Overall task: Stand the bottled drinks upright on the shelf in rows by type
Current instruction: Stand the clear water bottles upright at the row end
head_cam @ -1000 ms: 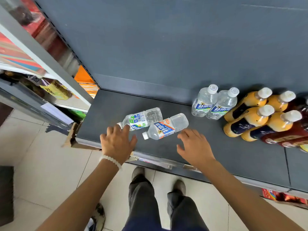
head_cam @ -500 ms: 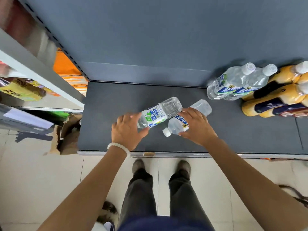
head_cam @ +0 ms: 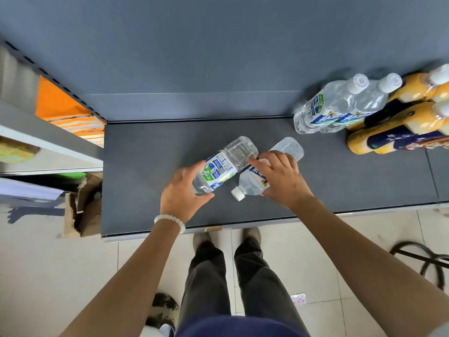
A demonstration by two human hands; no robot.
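Two clear water bottles lie on their sides on the dark grey shelf point(head_cam: 145, 152). My left hand point(head_cam: 181, 193) grips the cap end of the green-and-blue labelled water bottle point(head_cam: 224, 166). My right hand point(head_cam: 281, 178) grips the middle of the blue-and-orange labelled water bottle point(head_cam: 250, 186), whose white cap points toward me. Two more water bottles point(head_cam: 337, 105) stand upright at the back right. Beside them stand several yellow juice bottles point(head_cam: 393, 127) with white caps.
The shelf's back panel point(head_cam: 218, 57) rises behind the bottles. A neighbouring shelf unit point(head_cam: 48, 147) and a torn cardboard box point(head_cam: 82, 205) are at the left. The tiled floor, my legs and shoes lie below the shelf's front edge point(head_cam: 243, 226). A black cable point(head_cam: 427, 261) lies on the floor at the right.
Both hands reached forward from the shelf's front edge and took hold of the two lying bottles, one each. The view has tilted further down.
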